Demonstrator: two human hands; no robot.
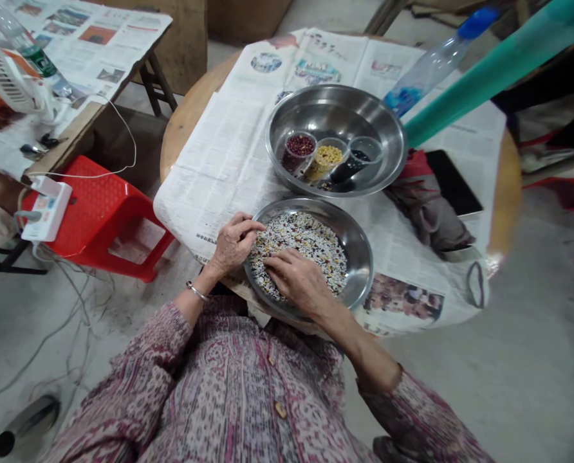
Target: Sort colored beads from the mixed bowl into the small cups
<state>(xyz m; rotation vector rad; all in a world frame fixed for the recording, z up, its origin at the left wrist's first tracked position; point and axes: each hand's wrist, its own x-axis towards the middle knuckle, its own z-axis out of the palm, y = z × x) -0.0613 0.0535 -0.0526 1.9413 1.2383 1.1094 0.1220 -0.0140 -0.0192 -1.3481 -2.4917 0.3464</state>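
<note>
A shallow steel basin (pixel 361 270) sits at the table's near edge, spread with white grains (pixel 311 241) mixed with yellow, dark red and black beans. My left hand (pixel 233 244) is at the basin's left rim, fingers bent and drawn together over the grains. Within the basin, my right hand (pixel 299 276) reaches down to the mix with its fingers curled and close together. Whatever either hand pinches is too small to make out. Behind stands a larger steel basin (pixel 335 99) holding three clear cups: red beans (pixel 300 145), yellow beans (pixel 328 155) and black beans (pixel 352 166).
Newspaper (pixel 210 167) covers the round wooden table (pixel 190 109). A plastic bottle (pixel 426 71), a green tube (pixel 499 64), a dark tablet (pixel 453 183) and a grey cloth item (pixel 426 212) lie rightward. Leftward are a red stool (pixel 108 212), power strip (pixel 48 209) and fan (pixel 11 77).
</note>
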